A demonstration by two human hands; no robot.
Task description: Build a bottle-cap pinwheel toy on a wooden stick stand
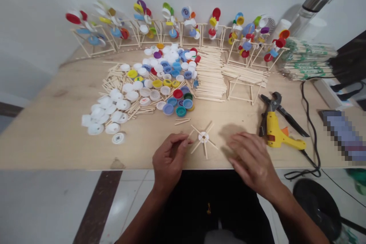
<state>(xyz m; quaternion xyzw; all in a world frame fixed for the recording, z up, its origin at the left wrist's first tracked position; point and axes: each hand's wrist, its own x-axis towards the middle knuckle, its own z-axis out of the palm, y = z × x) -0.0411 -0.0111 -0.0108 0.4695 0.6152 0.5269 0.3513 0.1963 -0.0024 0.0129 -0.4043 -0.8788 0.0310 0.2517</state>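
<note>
My left hand (pixel 169 156) is closed, with a short wooden stick (pixel 191 134) pinched between thumb and forefinger. Just to its right, a white bottle cap (pixel 201 136) lies on the table with several short sticks fanning out from it like spokes. My right hand (pixel 251 156) is a little blurred and hovers right of this wheel, thumb and fingers apart, holding nothing. Two or three loose short sticks (pixel 182 121) lie just above my left hand.
A yellow glue gun (pixel 274 131) and a black-handled cutter (pixel 291 118) lie to the right, near a power cord (pixel 310 122). White caps (pixel 105 110), coloured caps (pixel 171 103) and long sticks (pixel 210 74) cover the middle. Stick frames with cap wheels (pixel 171 23) line the wall.
</note>
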